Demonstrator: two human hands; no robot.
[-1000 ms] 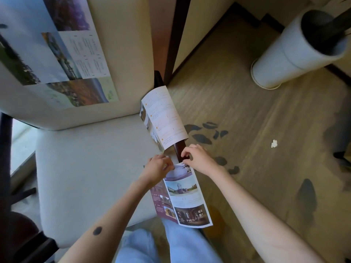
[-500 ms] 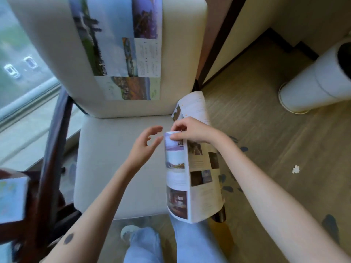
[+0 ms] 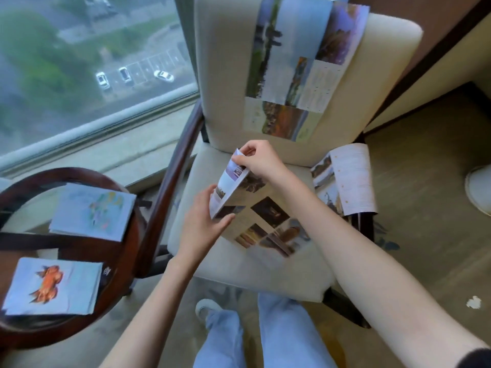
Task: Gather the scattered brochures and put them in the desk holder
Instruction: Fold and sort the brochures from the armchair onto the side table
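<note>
Armchair (image 3: 265, 272), cream and padded, fills the middle of the view, with a round dark side table (image 3: 121, 264) just beside it on the left, under the window (image 3: 79, 62). The desk holder is nowhere in view.

A long brochure (image 3: 300, 70) hangs unfolded down the chair back. The held brochure (image 3: 265, 213) is above the seat, partly open, its photo panels fanned out toward the right and one panel raised on edge. A third brochure (image 3: 350, 179) is draped over the chair's right arm. Two more lie flat and apart on the table: a map brochure (image 3: 91, 211) farther away and a crab brochure (image 3: 53, 285) nearer.

The right hand (image 3: 261, 162) pinches the top corner of the raised panel between thumb and fingertips. The left hand (image 3: 203, 227) meets the panel's lower edge with fingers nearly straight and a little spread, thumb up along its side. It looks like a steadying touch more than a clamp.

This looks like the gathering step, early on: one brochure is being folded shut and four others are not yet collected. The next move probably calls for closing the panels along their creases so the paper lies flat and thin, keeping it in one hand, and freeing the other for the brochure on the arm or the back. Loose panels may spring open or slip.
</note>
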